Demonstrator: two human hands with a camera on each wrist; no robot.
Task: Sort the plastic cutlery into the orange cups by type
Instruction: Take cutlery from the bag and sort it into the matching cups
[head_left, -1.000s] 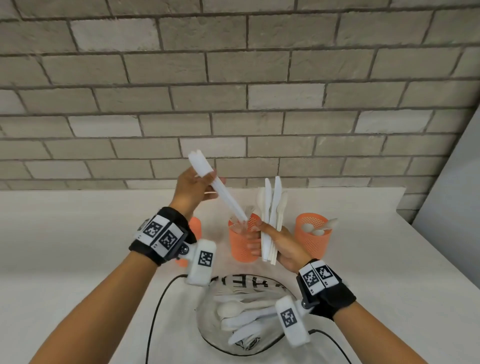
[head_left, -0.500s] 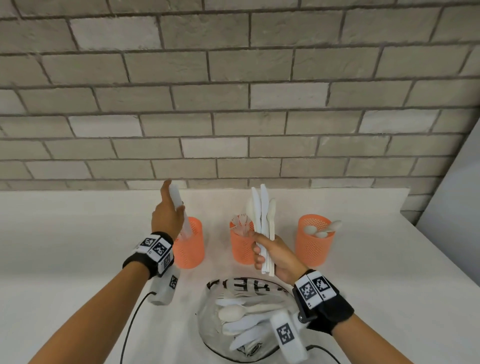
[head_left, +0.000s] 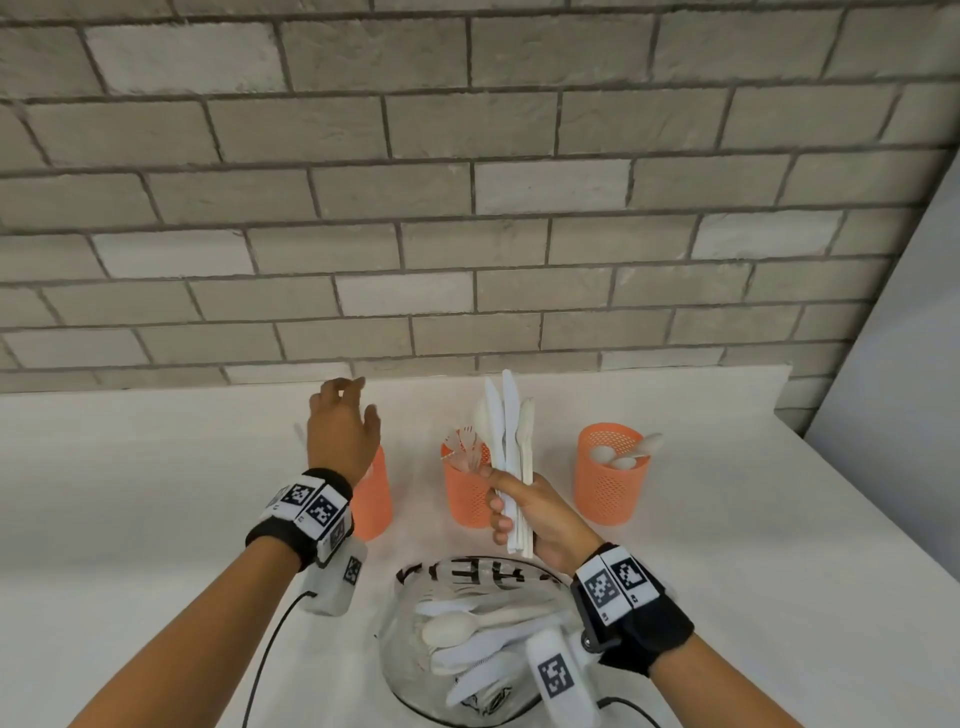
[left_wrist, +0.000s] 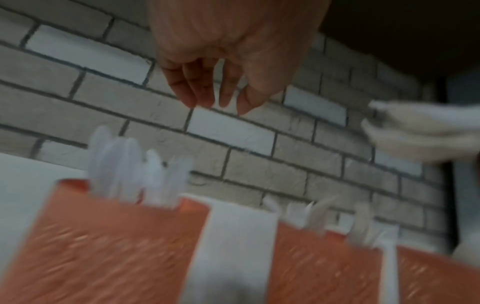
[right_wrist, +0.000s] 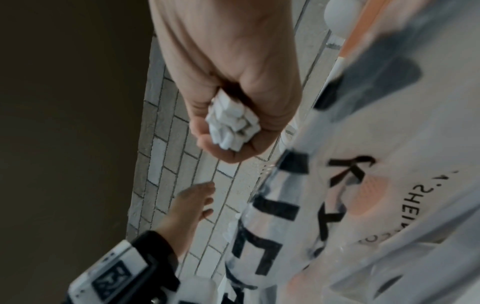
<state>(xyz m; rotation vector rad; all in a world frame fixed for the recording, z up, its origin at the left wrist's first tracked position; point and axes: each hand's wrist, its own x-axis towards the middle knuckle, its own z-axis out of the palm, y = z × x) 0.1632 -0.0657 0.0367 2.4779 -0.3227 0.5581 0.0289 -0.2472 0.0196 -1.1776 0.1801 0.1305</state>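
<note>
Three orange mesh cups stand in a row on the white counter: the left cup (head_left: 375, 499) partly behind my left hand, the middle cup (head_left: 465, 493) with forks, the right cup (head_left: 610, 475) with spoons. My left hand (head_left: 343, 423) hovers above the left cup, fingers relaxed and empty. In the left wrist view the left cup (left_wrist: 103, 242) holds several white knives (left_wrist: 135, 164). My right hand (head_left: 524, 512) grips an upright bundle of white cutlery (head_left: 506, 436) in front of the middle cup. The bundle's handle ends (right_wrist: 232, 125) show in its fist.
A clear plastic bag (head_left: 467, 644) with black lettering lies near the front edge, holding more white cutlery. A black cable (head_left: 265, 660) runs beside it. A grey brick wall backs the counter. The counter's right edge drops off beside a grey panel.
My left hand carried a white knife from the middle down to the left cup, let it go, and now lifts away empty. The right hand kept its bundle nearly still.
</note>
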